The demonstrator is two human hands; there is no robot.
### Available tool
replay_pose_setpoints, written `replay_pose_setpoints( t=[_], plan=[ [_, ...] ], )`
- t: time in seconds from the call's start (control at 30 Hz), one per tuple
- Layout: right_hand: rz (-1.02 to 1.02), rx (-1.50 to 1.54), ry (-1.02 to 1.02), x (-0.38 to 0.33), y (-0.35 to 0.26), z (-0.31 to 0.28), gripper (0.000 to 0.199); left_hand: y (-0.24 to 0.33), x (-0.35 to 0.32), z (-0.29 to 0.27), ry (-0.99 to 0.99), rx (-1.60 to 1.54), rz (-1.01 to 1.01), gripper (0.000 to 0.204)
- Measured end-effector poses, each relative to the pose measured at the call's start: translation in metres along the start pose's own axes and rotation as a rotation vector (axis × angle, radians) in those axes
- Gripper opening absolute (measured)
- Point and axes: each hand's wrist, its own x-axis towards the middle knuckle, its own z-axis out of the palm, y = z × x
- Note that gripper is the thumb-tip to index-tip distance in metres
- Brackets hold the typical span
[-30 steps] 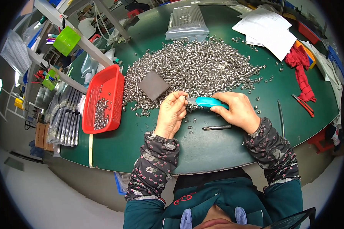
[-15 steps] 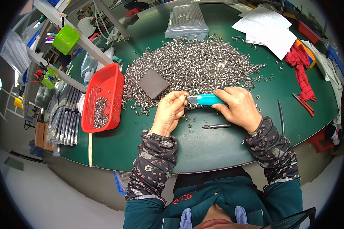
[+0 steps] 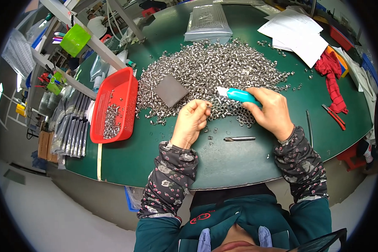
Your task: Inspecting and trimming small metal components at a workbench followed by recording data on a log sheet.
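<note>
The only view comes from a fisheye camera worn on the person's head, looking steeply down and forward over a round green table [image 3: 222,168] whose edges bend toward the dark rim of the frame. It sits close above the work: the person's chest fills the bottom centre, both forearms rise from the lower edge, and the left hand [image 3: 192,122] and right hand [image 3: 269,111] lie mid-frame. With 1 view, no overlap exists.

Two hands are showing: the left hand [image 3: 192,122] and the right hand [image 3: 271,111]. One teal cutter [image 3: 239,96], one red tray [image 3: 113,105], one dark square block [image 3: 170,90] and one drill bit [image 3: 239,138] are lying here. The metal rings [image 3: 222,67] are piling up beyond counting.
</note>
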Motion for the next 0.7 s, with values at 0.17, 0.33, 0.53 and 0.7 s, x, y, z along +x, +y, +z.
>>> replay_pose_setpoints(
  t=[0.17,0.33,0.53,0.7],
  plan=[
    [0.075,0.146,-0.115,-0.0025,-0.0024,0.0045,0.023,-0.001,-0.0004,-0.0041,0.01,-0.083,0.029,0.014],
    [0.074,0.176,-0.204,-0.003,-0.0063,0.0032,0.023,-0.0011,0.0001,-0.0031,0.0,-0.118,0.024,0.013],
    [0.075,0.241,-0.294,-0.0041,-0.0067,0.0049,0.024,-0.0015,-0.0001,-0.0036,-0.01,-0.151,0.003,0.012],
    [0.081,0.231,-0.298,-0.0037,-0.0061,0.0052,0.024,-0.0046,0.0009,-0.009,-0.075,-0.183,-0.023,0.011]
  ],
)
